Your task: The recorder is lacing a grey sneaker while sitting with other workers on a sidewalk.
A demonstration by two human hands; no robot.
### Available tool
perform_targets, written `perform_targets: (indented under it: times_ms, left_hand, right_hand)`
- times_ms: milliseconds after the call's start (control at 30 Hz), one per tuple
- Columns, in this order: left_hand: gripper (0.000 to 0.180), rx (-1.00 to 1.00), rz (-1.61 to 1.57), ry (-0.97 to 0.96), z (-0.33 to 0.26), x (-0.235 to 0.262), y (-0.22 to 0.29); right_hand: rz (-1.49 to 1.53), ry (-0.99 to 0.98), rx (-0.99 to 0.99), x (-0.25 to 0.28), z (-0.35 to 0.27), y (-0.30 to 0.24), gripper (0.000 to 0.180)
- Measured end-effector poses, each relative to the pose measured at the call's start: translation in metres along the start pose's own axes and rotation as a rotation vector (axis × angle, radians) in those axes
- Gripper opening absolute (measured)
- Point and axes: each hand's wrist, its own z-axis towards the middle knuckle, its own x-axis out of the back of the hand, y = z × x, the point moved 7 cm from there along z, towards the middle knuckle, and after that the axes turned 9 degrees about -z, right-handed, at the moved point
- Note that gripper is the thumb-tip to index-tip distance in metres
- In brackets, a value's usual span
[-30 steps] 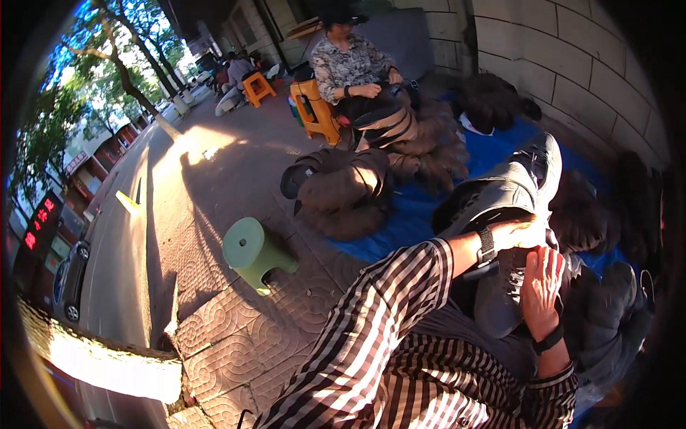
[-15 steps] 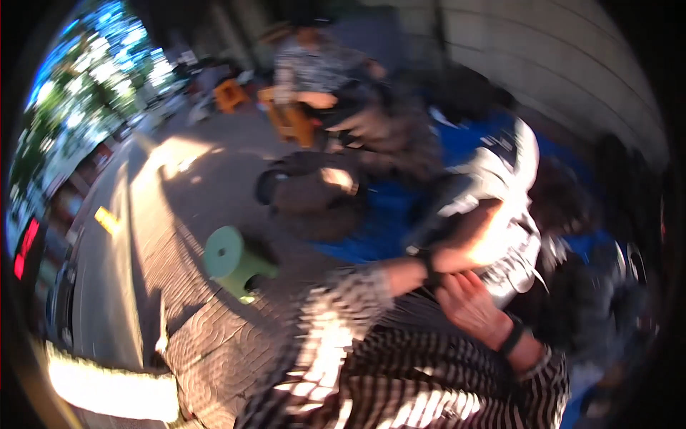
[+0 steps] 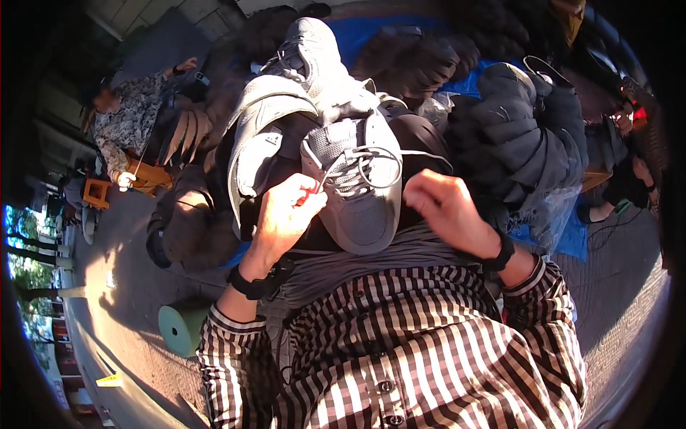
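Observation:
A grey shoe (image 3: pixel 366 218) rests on my lap with its toe toward me, its pale lace (image 3: pixel 359 168) threaded and looped over the tongue. At the shoe's left side my left hand (image 3: pixel 286 214) is closed, thumb and finger pinching the lace. My right hand (image 3: pixel 454 214) is at the right side of the shoe, fingers curled inward; whether anything is in them is hidden. One lace end stretches from the shoe toward the right hand. More grey shoes (image 3: pixel 311 61) are piled just beyond. A bundle of grey cords (image 3: pixel 343 272) lies across my lap.
Stacks of dark grey shoe pieces (image 3: pixel 500 132) stand right, near a clear plastic bag (image 3: pixel 554 214). Blue sheeting (image 3: pixel 379 27) covers ground behind. A green cylinder (image 3: pixel 179 329) stands at lower left. Another person (image 3: pixel 128 129) sits at left; a limb (image 3: pixel 604 211) of someone shows at right.
The view has swung right and down, now facing the lap. My hands, close together before, are apart on either side of the grey shoe. The left hand now pinches the lace.

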Motion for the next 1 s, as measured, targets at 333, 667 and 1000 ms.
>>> perform_targets:
  times_ms: [333,667,1000]
  left_hand:
    - [0.011,0.042,-0.021,-0.059,0.002,0.000,0.023]
    - [0.012,0.073,0.016,-0.070,-0.001,0.015,0.019]
    - [0.013,0.083,0.101,-0.027,-0.012,0.026,0.022]
  right_hand:
    - [0.865,-0.197,-0.382,-0.028,0.019,0.026,0.017]
    - [0.904,-0.114,-0.279,-0.004,0.034,0.015,0.014]
    - [-0.037,-0.001,0.294,0.005,0.050,-0.028,0.012]
